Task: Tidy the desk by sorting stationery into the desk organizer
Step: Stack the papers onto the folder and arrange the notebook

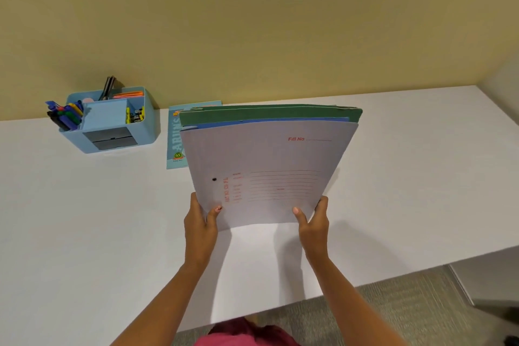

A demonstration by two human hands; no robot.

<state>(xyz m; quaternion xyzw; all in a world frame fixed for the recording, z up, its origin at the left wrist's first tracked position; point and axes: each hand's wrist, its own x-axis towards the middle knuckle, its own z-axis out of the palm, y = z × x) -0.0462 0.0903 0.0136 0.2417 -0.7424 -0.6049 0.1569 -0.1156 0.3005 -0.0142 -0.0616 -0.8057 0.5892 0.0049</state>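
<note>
Stack of 3 card folders, white point(266, 171) over blue and green, raised above white desk point(84, 219), left hand point(200, 219) and right hand point(313, 219) gripping its near corners, blue plastic organizer point(109, 121) far left

Notebook point(174, 135) between organizer point(151, 124) and held folders point(266, 166)

The white counter point(84, 219) runs along a yellow wall point(252, 22). At its back left stands a light-blue desk organizer point(148, 126). Just beside it, to the right, a teal book point(174, 137) lies flat.
</note>
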